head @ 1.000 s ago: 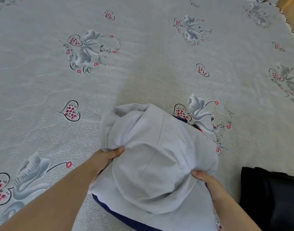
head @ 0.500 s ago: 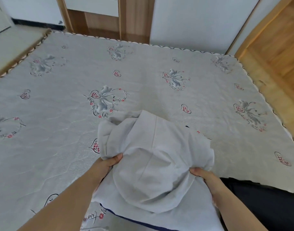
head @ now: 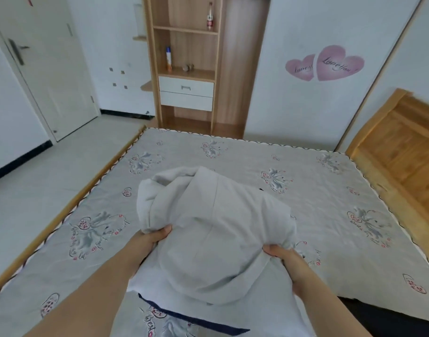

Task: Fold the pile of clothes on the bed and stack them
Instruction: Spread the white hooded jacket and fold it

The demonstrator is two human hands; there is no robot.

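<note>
The light grey hoodie (head: 215,234) was held up over the near part of the bed (head: 330,215), bunched into a rounded bundle with its hood part hanging toward the camera, and a dark blue hem or trim (head: 184,321) peeked out from under its lower edge. The bed itself was the biggest thing around, covered in a grey sheet printed with swans and little red hearts. Behind it stood a wooden shelf unit (head: 186,69) with two white drawers, plus a white wall with a pink double-heart sticker (head: 325,64), and a white door (head: 45,69) off to the left. A dark garment (head: 391,317) lay at the bottom right corner of the bed, just beside the right forearm. The left hand (head: 150,239) gripped the hoodie's left side, thumb on top of the fabric. The right hand (head: 284,256) pinched a fold on the right side, fingers curled in. A bottle (head: 210,17) sat on the top shelf, a spray can (head: 168,58) lower down.
</note>
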